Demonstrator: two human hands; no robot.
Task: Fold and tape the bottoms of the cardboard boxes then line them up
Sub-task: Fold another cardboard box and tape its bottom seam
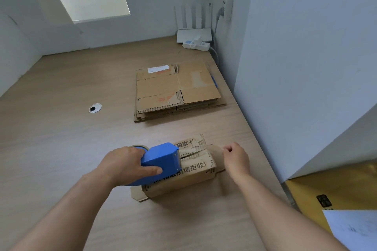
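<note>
Flat boxes (177, 91) lie stacked farther back on the counter (61, 138), with a router (193, 34) beyond. The left hand (126, 167) grips the dispenser (161, 159) on the near box (183, 177). The right hand (236, 159) curls at the box's right end, its grip unclear.

Open to the left, walled in on the right

The tabletop (61, 149) runs wide to the left, broken only by a flush cable grommet (95, 108). On the right a white wall (306, 67) stands near the cardboard box (183, 179) — the left hand (122, 165) and its tape dispenser (161, 158) cover the box's left end. Farther back, across a strip of table, a stack of flattened boxes (177, 91) lies near that wall.
</note>
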